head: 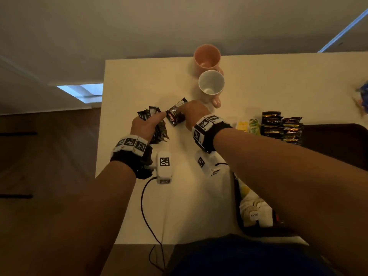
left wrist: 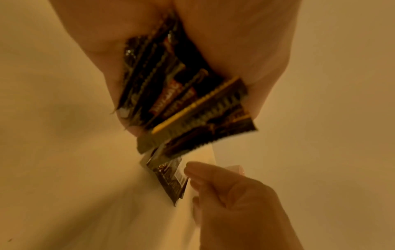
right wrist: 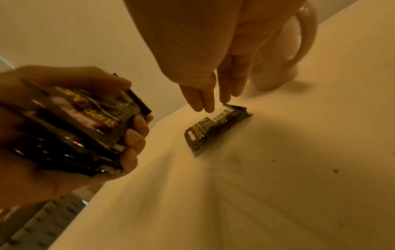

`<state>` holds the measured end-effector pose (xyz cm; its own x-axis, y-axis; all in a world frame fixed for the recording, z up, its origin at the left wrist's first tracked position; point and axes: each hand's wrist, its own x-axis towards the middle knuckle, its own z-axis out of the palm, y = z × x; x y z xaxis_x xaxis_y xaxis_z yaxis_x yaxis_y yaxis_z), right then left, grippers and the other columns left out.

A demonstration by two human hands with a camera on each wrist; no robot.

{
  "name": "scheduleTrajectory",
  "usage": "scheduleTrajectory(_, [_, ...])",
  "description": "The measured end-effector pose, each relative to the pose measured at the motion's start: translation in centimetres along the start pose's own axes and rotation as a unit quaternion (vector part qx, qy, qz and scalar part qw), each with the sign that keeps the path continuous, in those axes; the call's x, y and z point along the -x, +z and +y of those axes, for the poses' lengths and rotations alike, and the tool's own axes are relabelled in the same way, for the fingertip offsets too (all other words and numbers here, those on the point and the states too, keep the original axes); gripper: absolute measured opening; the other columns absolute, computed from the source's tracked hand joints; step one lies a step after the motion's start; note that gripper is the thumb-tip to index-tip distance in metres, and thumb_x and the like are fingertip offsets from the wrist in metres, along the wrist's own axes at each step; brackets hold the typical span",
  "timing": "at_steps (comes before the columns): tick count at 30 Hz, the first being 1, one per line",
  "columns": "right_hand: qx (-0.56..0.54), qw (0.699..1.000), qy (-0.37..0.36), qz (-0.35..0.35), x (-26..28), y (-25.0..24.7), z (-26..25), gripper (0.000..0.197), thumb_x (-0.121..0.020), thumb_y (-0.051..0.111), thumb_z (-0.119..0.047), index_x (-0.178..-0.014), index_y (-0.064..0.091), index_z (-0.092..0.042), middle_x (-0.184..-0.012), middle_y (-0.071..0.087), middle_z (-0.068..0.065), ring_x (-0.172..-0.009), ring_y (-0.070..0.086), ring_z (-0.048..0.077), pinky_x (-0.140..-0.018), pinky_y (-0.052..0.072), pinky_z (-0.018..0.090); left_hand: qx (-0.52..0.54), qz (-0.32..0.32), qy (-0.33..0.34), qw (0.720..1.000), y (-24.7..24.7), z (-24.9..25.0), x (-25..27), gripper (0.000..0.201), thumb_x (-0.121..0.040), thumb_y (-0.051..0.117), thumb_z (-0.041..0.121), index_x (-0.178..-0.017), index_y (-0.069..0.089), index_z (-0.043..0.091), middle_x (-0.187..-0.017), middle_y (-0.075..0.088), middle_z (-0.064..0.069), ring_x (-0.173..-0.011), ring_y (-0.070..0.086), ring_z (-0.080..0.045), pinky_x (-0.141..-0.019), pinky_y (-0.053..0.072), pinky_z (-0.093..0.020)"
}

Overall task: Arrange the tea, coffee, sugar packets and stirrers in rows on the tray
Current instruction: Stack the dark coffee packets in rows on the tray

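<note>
Gripping dark packet stack in left hand, right hand fingertips touching single packet

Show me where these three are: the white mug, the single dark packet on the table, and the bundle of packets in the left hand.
white mug (head: 211, 82), head view, inside wall.
single dark packet (right wrist: 215, 127), right wrist view, printed face.
bundle of packets (right wrist: 85, 108), right wrist view, top packet.

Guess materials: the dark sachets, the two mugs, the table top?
Dark sachets: likely foil-lined plastic film; glossy glints, crimped serrated ends, printed barcode. Pink mug and white mug: probably glazed ceramic; thick walls, smooth sheen on the handle. Table top: matte cream, perhaps laminate; no grain shows, so uncertain.
</note>
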<state>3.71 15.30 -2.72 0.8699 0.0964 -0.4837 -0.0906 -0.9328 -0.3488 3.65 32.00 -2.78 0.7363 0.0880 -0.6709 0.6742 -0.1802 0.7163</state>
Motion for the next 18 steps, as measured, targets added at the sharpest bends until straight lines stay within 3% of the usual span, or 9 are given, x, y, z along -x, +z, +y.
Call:
scheduleTrajectory(2, [0.057,0.998,-0.030,-0.018,-1.5,0.3,-0.2,0.037,-0.094,0.052,-0.015,-0.130,0.055,-0.016,-0.130,0.054,0.010,-0.124,0.049,0.029,-0.099,0.045,0.040,0.027,-0.003,-0.019,0.999,0.1,-0.6,-0.1,0.063,-0.046,0.087,0.047,-0.092,0.074,0.006,-0.086,0.075,-0.016,-0.078,0.072,-0.036,-0.079,0.058,-0.060])
scheduleTrajectory(4, [0.088,0.995,-0.036,-0.037,-2.5,0.9,0.1,0.054,-0.092,0.057,-0.016,-0.142,0.039,-0.014,-0.150,0.035,0.006,-0.137,0.030,0.032,-0.105,0.039,0.049,0.053,-0.007,-0.030,0.998,0.0,-1.1,0.0,0.058,-0.045,0.088,0.045,-0.087,0.074,0.007,-0.081,0.073,-0.015,-0.072,0.069,-0.035,-0.073,0.059,-0.052])
scheduleTrajectory(6, [0.095,0.995,-0.032,-0.027,-3.1,1.7,0.5,0.071,-0.086,0.064,-0.017,-0.147,0.028,-0.016,-0.155,0.025,0.003,-0.137,0.026,0.035,-0.104,0.037,0.054,0.082,-0.023,-0.033,0.996,-0.1,-1.4,0.2,0.046,-0.047,0.088,0.041,-0.079,0.074,0.011,-0.077,0.071,-0.014,-0.070,0.066,-0.033,-0.069,0.055,-0.044])
scheduleTrajectory(9, [0.119,0.992,-0.040,0.019,-3.3,1.9,0.4,0.056,-0.088,0.061,-0.024,-0.138,0.038,-0.017,-0.138,0.041,0.007,-0.126,0.034,0.037,-0.097,0.037,0.051,0.104,-0.027,-0.039,0.993,-0.3,-1.7,0.3,0.043,-0.050,0.088,0.041,-0.079,0.074,0.013,-0.079,0.071,-0.013,-0.073,0.067,-0.032,-0.075,0.057,-0.047])
scheduleTrajectory(13, [0.126,0.992,-0.015,0.017,-2.4,1.5,0.1,0.034,-0.091,0.056,-0.027,-0.122,0.054,-0.013,-0.123,0.049,0.009,-0.123,0.035,0.034,-0.096,0.035,0.047,0.120,-0.006,-0.043,0.992,-0.6,-2.1,0.2,0.080,-0.039,0.095,0.050,-0.102,0.070,0.007,-0.086,0.072,-0.013,-0.081,0.070,-0.035,-0.080,0.057,-0.056])
scheduleTrajectory(14, [0.121,0.992,-0.017,0.016,-2.1,1.6,0.1,0.031,-0.091,0.055,-0.025,-0.119,0.056,-0.012,-0.122,0.050,0.010,-0.121,0.037,0.033,-0.095,0.036,0.045,0.123,-0.003,-0.036,0.992,-0.7,-2.1,0.4,0.076,-0.042,0.095,0.048,-0.100,0.070,0.007,-0.083,0.072,-0.012,-0.080,0.070,-0.035,-0.077,0.058,-0.052])
scheduleTrajectory(18, [-0.014,1.000,-0.012,-0.015,-0.1,1.5,0.6,0.022,-0.091,0.058,-0.017,-0.112,0.059,-0.011,-0.117,0.055,0.012,-0.107,0.054,0.030,-0.083,0.042,0.033,0.125,0.008,-0.016,0.992,-1.0,-1.8,1.5,0.029,-0.076,0.082,0.024,-0.092,0.068,0.003,-0.072,0.072,-0.013,-0.073,0.071,-0.033,-0.066,0.058,-0.043])
